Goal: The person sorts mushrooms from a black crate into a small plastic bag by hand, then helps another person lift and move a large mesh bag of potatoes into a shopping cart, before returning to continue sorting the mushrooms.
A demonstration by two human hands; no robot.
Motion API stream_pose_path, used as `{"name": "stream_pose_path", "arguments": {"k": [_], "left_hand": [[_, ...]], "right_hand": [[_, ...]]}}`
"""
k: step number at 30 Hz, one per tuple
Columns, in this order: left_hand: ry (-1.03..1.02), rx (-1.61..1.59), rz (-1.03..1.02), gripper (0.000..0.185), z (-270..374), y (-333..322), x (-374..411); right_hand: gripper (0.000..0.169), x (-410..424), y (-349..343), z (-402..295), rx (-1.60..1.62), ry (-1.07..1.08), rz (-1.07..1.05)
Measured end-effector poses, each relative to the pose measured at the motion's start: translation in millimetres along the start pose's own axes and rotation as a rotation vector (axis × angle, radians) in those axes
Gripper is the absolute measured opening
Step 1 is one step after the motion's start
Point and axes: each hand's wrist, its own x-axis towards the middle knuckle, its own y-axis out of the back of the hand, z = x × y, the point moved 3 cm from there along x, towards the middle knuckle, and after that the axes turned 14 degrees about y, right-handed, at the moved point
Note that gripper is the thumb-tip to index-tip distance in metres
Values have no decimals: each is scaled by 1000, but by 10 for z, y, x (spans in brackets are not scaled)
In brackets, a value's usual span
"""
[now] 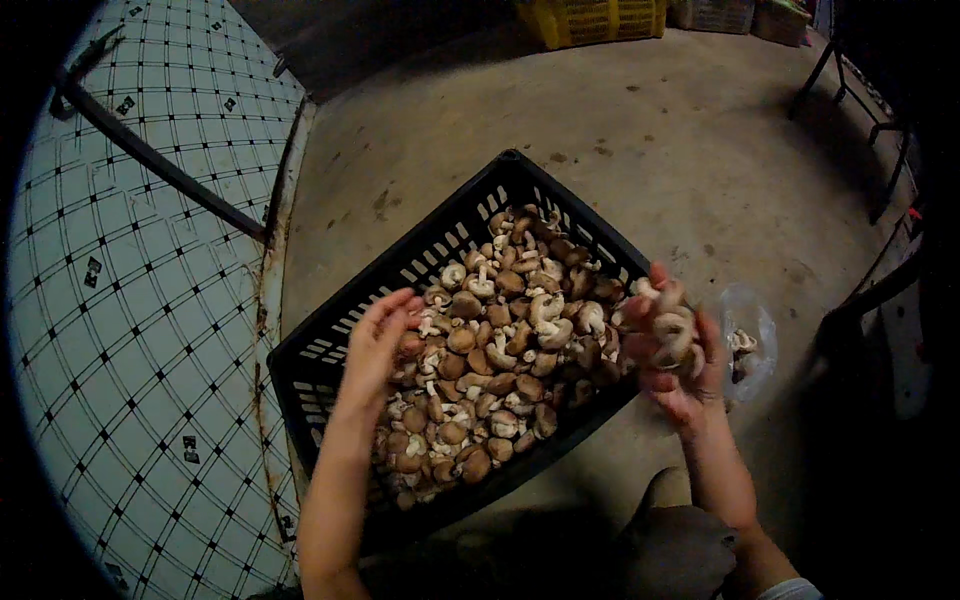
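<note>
A black slatted plastic crate (450, 251) stands on the floor, holding a heap of brown-capped mushrooms (480, 360) with pale stems. My left hand (382, 334) is at the crate's left part, its fingers curled and touching or just above the mushrooms; whether it grips one cannot be told. Over the right rim, my right hand (679, 352) is cupped around several mushrooms (673, 326), slightly blurred. Just right of that hand, a clear plastic container (754, 345) on the floor has a few mushroom pieces inside.
A pale tiled-pattern surface (150, 300) with a dark bar (165, 172) lies to the left. Beyond the crate are the concrete floor (600, 112) and a yellow crate (600, 22). Dark metal legs (855, 94) stand at the upper right. My shoe (670, 487) is near the crate.
</note>
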Motion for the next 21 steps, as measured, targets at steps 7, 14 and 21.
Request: {"name": "stream_pose_path", "arguments": {"k": [7,14,21], "left_hand": [[70,169,119,28,-234,209,306],[-503,792,176,34,-456,-191,738],[102,231,59,24,-344,-286,730]], "right_hand": [[59,-125,104,-105,-17,15,-30],[62,-183,75,-59,85,-21,-50],[62,-200,97,4,66,-34,-34]]}}
